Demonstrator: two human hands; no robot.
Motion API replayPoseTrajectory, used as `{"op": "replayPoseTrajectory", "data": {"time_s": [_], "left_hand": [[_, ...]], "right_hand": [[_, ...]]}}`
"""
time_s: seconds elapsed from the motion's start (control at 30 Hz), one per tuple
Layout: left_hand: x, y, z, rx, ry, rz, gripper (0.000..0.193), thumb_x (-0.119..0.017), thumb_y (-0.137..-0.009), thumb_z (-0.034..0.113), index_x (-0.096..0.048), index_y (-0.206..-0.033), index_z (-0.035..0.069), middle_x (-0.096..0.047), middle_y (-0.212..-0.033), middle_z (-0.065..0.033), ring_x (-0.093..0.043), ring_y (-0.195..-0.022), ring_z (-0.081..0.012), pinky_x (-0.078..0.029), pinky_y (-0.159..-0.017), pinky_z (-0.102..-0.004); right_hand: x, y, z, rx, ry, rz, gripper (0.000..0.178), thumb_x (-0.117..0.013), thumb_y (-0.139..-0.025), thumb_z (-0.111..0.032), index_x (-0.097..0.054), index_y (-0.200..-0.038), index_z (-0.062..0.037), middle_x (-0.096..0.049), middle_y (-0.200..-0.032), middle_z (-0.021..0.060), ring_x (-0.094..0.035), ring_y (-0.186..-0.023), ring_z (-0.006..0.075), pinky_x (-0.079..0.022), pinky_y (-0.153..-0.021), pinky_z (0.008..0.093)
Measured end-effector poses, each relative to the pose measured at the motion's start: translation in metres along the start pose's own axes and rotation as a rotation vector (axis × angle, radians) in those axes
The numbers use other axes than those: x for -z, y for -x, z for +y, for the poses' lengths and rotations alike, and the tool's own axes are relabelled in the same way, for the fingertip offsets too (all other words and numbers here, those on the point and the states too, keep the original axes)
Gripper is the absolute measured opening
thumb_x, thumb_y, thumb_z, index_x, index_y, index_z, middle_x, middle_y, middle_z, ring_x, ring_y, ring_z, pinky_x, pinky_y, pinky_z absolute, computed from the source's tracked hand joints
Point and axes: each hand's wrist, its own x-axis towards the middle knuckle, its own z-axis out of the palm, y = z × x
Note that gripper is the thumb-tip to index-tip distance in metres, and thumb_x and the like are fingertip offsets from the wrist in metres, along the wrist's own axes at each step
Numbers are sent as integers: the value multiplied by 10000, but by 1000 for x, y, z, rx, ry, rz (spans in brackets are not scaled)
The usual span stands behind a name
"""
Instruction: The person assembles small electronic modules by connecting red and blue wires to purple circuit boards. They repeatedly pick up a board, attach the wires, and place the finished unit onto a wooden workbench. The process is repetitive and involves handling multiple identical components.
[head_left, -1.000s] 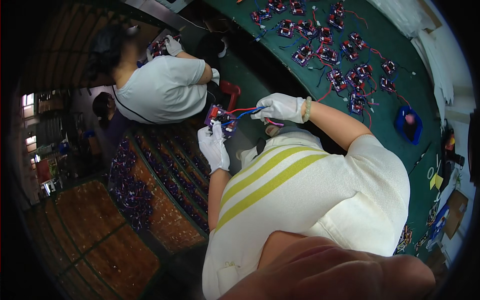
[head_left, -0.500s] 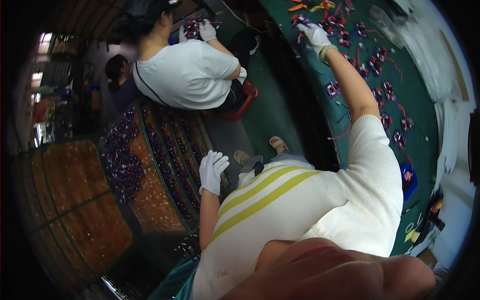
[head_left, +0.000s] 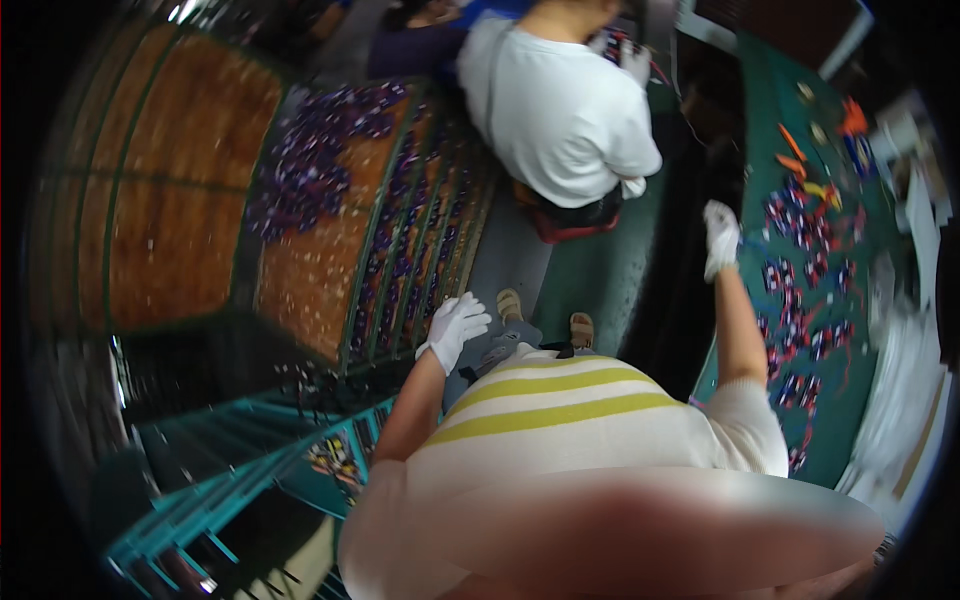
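Now the left hand hung near the wooden trays, fingers loosely spread, holding nothing visible; the right hand curled beside the tabletop, too blurred to tell if it gripped. Circuit boards lay there, perhaps spread against tangling.

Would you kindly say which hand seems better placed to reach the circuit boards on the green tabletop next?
Probably the right hand: it appears close to the green tabletop and its circuit boards, while the left hand is farther off, near the trays.
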Motion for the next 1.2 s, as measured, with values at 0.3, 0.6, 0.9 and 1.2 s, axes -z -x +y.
{"op": "replayPoseTrajectory", "data": {"time_s": [0.3,0.6,0.9,1.2], "left_hand": [[39,-36,3,-63,98,5,515,-627,-889,404,-488,-1184,6,-604,-1121,-164,-657,-912,-273,-556,-754,-379],[141,-115,115,-394,289,201,333,-653,-868,369,-545,-979,74,-598,-862,-38,-621,-794,-178,-507,-691,-342],[248,-202,207,-749,-469,919,388,-711,-796,313,-628,-1018,6,-642,-1008,-212,-621,-939,-338,-482,-850,-406],[310,-259,243,-744,-1193,1021,239,-614,-855,349,-619,-831,111,-644,-834,-112,-629,-795,-333,-467,-714,-456]], "right_hand": [[-96,167,9,-14,967,-1240,350,-661,-826,-279,-651,-1061,-20,-677,-1039,170,-645,-980,306,-494,-867,369],[-131,187,-6,31,1020,-1282,259,-645,-802,-209,-689,-1017,-71,-682,-1000,162,-636,-984,323,-496,-863,369],[-253,193,-88,-58,1105,-1189,347,-629,-817,-283,-653,-1080,-57,-655,-1087,163,-605,-1046,342,-476,-906,392],[-369,229,-162,-23,1133,-1262,407,-587,-826,-297,-628,-1137,-37,-634,-1116,212,-591,-1069,360,-463,-927,419]]}}
